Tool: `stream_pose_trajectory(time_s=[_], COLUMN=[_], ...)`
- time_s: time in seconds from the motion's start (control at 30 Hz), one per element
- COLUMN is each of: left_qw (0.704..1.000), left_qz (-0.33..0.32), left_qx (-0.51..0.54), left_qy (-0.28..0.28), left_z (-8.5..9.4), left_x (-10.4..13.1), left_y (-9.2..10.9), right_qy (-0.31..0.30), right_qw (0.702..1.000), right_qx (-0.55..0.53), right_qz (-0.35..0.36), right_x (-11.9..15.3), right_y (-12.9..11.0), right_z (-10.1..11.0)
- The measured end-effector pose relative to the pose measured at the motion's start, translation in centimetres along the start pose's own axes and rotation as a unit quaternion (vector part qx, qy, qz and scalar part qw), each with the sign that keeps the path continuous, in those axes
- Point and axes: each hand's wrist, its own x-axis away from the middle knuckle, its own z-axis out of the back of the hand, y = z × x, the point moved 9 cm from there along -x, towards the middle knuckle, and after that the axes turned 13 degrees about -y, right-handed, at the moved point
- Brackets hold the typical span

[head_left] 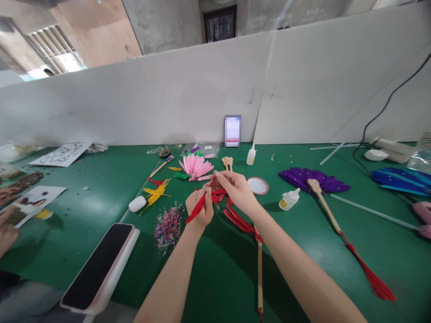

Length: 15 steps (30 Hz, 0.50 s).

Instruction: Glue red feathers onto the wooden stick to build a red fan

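Observation:
Near the middle of the green table, my left hand (201,207) is closed around a red feather (196,211) that points down and left. My right hand (235,188) pinches at the upper end of the red material, close to the left fingertips. More red feathers (239,220) lie under and beside my right hand, by a wooden stick (260,273) with a red tassel. Pink feathers (196,167) are fanned out just beyond my hands, and yellow feathers (156,193) lie to their left. A pile of colourful small bits (169,226) is left of my left wrist.
At the right lies a purple feather fan (314,181), with blue feathers (402,180) beyond. Glue bottles (289,199) and a round lid (258,185) stand nearby. A large phone (101,264) is front left; a small phone (232,131) leans on the partition. Another person's hands (7,226) are far left.

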Motion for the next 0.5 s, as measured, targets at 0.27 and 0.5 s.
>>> stream_pose_trajectory(time_s=[0.27, 0.5], left_qw=[0.999, 0.951], left_qz=[0.02, 0.188], left_qx=[0.027, 0.245], left_qy=[-0.008, 0.017], left_z=[-0.2, -1.2], left_x=[-0.1, 0.4], left_y=[0.0, -1.4], right_qy=[-0.014, 0.03], right_qw=[1.0, 0.999], right_qx=[-0.028, -0.024], right_qz=[0.0, -0.005], right_x=[-0.1, 0.1], right_y=[0.2, 0.6], right_z=[-0.1, 1.0])
